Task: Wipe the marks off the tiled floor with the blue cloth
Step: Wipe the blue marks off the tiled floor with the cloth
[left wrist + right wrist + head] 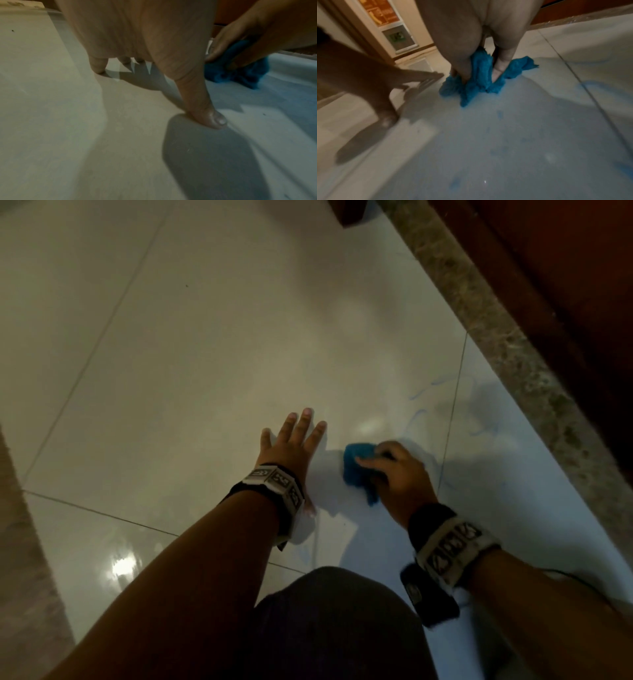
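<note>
My right hand (pixel 394 470) grips a bunched blue cloth (pixel 358 470) and presses it onto the pale tiled floor (pixel 205 354). In the right wrist view the cloth (pixel 479 78) is crumpled between my thumb and fingers. Thin blue scribble marks (pixel 479 412) lie on the tiles just beyond and right of the cloth; smeared blue patches (pixel 590 85) show near it. My left hand (pixel 291 446) lies flat on the floor to the left of the cloth, fingers spread and straight. Its thumb tip (pixel 212 119) touches the tile, with the cloth (pixel 236 71) behind it.
A speckled stone threshold (pixel 507 344) runs diagonally along the right, with dark wood (pixel 565 268) behind it. My knee in dark fabric (pixel 342 628) is at the bottom centre. A door frame (pixel 373 33) shows far left in the right wrist view.
</note>
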### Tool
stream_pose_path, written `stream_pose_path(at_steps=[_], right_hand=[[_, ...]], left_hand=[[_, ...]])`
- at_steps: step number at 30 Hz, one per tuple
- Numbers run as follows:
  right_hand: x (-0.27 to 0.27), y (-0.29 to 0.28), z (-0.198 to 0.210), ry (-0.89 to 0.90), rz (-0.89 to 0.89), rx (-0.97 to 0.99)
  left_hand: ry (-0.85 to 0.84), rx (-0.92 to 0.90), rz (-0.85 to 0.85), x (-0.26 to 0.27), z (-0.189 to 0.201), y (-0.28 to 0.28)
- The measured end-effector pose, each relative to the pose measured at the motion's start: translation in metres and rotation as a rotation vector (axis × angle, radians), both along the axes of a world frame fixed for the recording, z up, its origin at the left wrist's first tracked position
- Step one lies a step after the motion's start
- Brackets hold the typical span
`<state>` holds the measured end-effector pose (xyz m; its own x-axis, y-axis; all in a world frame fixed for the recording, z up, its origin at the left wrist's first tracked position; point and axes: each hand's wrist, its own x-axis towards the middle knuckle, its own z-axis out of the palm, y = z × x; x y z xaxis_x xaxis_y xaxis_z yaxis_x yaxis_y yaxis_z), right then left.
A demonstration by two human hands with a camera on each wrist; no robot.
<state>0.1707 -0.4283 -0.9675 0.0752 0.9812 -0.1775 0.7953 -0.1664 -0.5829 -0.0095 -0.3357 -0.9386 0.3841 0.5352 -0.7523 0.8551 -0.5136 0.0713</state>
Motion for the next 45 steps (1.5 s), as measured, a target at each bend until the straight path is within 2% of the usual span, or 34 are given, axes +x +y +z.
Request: stream_pose_path(at_steps=[3, 6, 7, 10, 14, 17, 18, 22, 24, 26, 28, 30, 31, 33, 35, 37, 39, 41, 42, 43, 45], right_hand=[[0.01, 0.013, 0.001, 0.042, 0.021, 0.011], [0.028, 0.06, 0.0, 0.041, -0.114, 0.035], [0.03, 0.068, -0.001, -0.021, -0.128, 0.041], [0.022, 0.046, -0.003, -0.155, -0.071, 0.04], [0.007, -0.01, 0.006, -0.077, 0.077, 0.043], [0.017, -0.005, 0.015, -0.046, 0.186, -0.084], [0.023, 0.006, 0.015, -0.04, 0.164, -0.093], [0.054, 0.052, 0.005, -0.033, -0.114, -0.074], [0.055, 0.056, 0.0, -0.098, -0.124, -0.044], [0.047, 0.043, -0.002, -0.135, 0.024, -0.066], [0.039, 0.026, 0.003, -0.085, 0.175, -0.061], [0.052, 0.03, 0.003, -0.006, 0.252, -0.038], [0.068, 0.042, 0.002, -0.017, 0.227, -0.006], [0.095, 0.067, 0.001, -0.013, -0.084, -0.01], [0.094, 0.077, -0.002, -0.024, -0.332, -0.014], [0.068, 0.069, 0.001, -0.101, -0.23, -0.064], [0.045, 0.053, 0.001, -0.021, 0.023, -0.093], [0.052, 0.056, 0.004, 0.025, 0.202, -0.086], [0.064, 0.066, 0.005, 0.02, 0.201, -0.031], [0.08, 0.079, 0.004, 0.056, 0.078, -0.014], [0.104, 0.097, 0.002, 0.005, -0.147, -0.018]], left_hand=[[-0.038, 0.008, 0.005, -0.001, -0.003, 0.001], [-0.048, 0.023, -0.004, -0.003, -0.009, 0.002], [-0.052, 0.028, -0.003, -0.003, -0.009, 0.002], [-0.051, 0.027, 0.001, -0.003, -0.01, 0.001], [-0.031, 0.02, -0.002, -0.001, -0.003, 0.002], [-0.025, 0.018, 0.002, 0.001, -0.004, 0.002], [-0.02, 0.021, 0.003, 0.001, -0.005, 0.002], [-0.009, 0.045, 0.009, 0.002, -0.01, 0.001], [0.004, 0.051, 0.006, 0.003, -0.011, 0.001], [0.034, 0.043, -0.003, 0.005, -0.008, 0.003], [0.058, 0.054, -0.017, 0.011, -0.004, 0.005], [0.034, 0.092, -0.03, 0.02, -0.001, 0.01], [0.005, 0.103, -0.033, 0.026, -0.002, 0.012], [-0.061, 0.072, -0.016, 0.041, -0.007, 0.016], [-0.076, 0.027, 0.009, 0.053, -0.013, 0.017], [-0.067, -0.001, 0.025, 0.057, -0.014, 0.017], [-0.063, -0.02, 0.03, 0.058, -0.009, 0.017], [-0.066, -0.033, 0.044, 0.058, -0.006, 0.017], [-0.064, -0.035, 0.046, 0.058, -0.006, 0.018], [-0.063, -0.033, 0.045, 0.058, -0.007, 0.018], [-0.066, -0.024, 0.043, 0.058, -0.01, 0.017]])
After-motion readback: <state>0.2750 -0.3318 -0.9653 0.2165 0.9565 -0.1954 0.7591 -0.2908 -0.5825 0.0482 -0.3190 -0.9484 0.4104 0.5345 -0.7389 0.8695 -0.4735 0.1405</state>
